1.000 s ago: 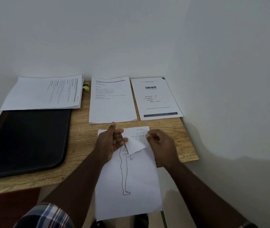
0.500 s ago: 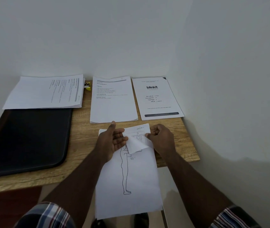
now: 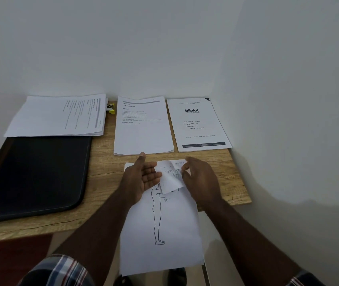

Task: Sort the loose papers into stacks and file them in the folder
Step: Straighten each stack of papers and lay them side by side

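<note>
Sorting is under way: the left hand [image 3: 143,178] lies spread on the drawing sheet [image 3: 164,234] overhanging the desk [image 3: 102,168], and the right hand [image 3: 199,178] pinches its curled corner. Next, lift it onto a matching stack.

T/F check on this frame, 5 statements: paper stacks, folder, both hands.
1. Three paper stacks lie along the wall side of the desk. True: left stack, middle stack, blinkit sheet.
2. The black folder stands open. False: it lies closed and flat.
3. The figure-drawing sheet overhangs the desk's near edge. True.
4. The left hand is a fist. False: its fingers are extended, palm showing.
5. The right hand rests on the blinkit sheet. False: it pinches the drawing sheet's curled top.
</note>
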